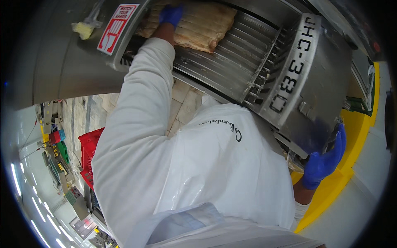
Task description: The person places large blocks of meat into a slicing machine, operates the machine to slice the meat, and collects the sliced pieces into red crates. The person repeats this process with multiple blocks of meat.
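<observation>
My left hand (171, 15), in a blue glove, lies on top of a large flat slab (202, 25) with a pale tan, ridged surface; I cannot tell what food it is. Its fingers look stretched out over the slab, though they are small in the picture. The slab rests on the slatted metal bed (231, 62) of a steel machine. My right hand (322, 163), also gloved in blue, is at the lower right end of the machine's side housing (314, 95). Its thumb and fingers are apart, with the fingers pointing up along the housing's edge.
A red and white warning sign (118, 29) is on the steel housing at left, beside a clear tool with yellowish matter (85, 29). A yellow frame (351, 161) runs along the right. A red crate (89, 153) stands at lower left by the tiled floor (182, 97).
</observation>
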Tool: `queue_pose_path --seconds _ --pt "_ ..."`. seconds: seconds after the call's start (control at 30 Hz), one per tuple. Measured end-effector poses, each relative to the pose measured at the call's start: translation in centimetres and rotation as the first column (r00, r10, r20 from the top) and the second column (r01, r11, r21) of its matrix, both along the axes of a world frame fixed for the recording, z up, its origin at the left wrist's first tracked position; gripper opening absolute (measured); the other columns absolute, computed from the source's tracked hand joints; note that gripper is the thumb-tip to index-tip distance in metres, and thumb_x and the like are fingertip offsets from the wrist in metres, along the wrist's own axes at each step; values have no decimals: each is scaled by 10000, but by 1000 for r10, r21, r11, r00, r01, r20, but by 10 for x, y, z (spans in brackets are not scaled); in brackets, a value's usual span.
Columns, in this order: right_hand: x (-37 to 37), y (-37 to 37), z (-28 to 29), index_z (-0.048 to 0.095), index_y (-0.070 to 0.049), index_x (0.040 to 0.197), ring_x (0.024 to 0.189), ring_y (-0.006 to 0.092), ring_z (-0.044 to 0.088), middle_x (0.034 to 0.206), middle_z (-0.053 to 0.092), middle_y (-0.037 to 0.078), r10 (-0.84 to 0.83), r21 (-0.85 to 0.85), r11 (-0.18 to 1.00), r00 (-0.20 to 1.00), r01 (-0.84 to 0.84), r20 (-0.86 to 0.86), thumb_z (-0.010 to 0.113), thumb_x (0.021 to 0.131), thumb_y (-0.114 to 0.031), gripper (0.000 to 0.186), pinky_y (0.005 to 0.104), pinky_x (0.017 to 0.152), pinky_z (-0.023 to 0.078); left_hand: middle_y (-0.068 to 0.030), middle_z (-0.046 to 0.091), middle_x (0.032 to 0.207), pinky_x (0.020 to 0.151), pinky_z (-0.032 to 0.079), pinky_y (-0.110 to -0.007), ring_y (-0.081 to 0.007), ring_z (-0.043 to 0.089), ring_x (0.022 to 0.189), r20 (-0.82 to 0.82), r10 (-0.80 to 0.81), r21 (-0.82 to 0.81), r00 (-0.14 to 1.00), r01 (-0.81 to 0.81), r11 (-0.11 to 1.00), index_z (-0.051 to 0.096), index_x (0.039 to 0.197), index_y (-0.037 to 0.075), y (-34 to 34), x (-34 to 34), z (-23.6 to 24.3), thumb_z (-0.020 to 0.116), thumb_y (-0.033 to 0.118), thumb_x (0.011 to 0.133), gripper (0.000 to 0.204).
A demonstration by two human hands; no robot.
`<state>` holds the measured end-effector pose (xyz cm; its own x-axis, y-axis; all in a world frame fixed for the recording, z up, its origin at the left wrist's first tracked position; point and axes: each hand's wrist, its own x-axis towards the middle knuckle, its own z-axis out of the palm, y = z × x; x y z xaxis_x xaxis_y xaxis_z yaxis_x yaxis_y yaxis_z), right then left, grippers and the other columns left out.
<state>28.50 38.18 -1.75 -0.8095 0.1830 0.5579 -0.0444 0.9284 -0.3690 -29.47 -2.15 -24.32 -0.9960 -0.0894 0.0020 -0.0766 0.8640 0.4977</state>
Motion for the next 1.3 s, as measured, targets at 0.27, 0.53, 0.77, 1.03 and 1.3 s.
queue_pose_path --seconds 0.27,0.53,0.77,1.03,1.3 --pt "-3 7 -10 441 -16 1520 1375 442 506 1485 505 282 -32 39 999 988 26 148 501 1005 -645 815 538 1170 390 -226 696 1261 996 506 -461 -358 651 1193 141 52 -153 989 -30 988 610 1396 26 -66 -68 -31 639 654 889 807" --pt "13 4 -13 417 -5 1533 1396 433 488 1516 477 261 -58 -216 970 968 112 243 576 983 -626 845 550 1202 356 -225 699 1259 990 508 -465 -361 659 1180 221 60 86 973 -81 993 608 1402 38 -71 -77 -22 627 654 899 796" --pt "4 0 -12 475 19 1480 1390 423 494 1483 519 255 -37 -109 993 995 46 89 629 970 -571 796 542 1186 362 -225 701 1258 985 510 -470 -364 667 1169 285 64 183 956 -120 976 607 1407 48 13 8 23 617 655 907 787" --pt "-9 -2 -5 566 29 1389 1333 405 537 1408 598 227 -35 -79 996 999 34 -22 729 869 -283 628 510 1148 391 -211 439 1591 1168 392 -450 -421 442 1437 177 -357 -63 917 372 926 448 1553 90 3 29 2 615 634 924 849" --pt "-10 -8 29 623 26 1337 1304 341 571 1372 631 192 12 -99 995 1000 -13 -5 711 863 -112 501 452 1121 429 -225 482 1534 1171 384 -502 -432 429 1440 -483 -606 -99 632 648 755 542 1464 78 40 257 132 799 319 871 690"
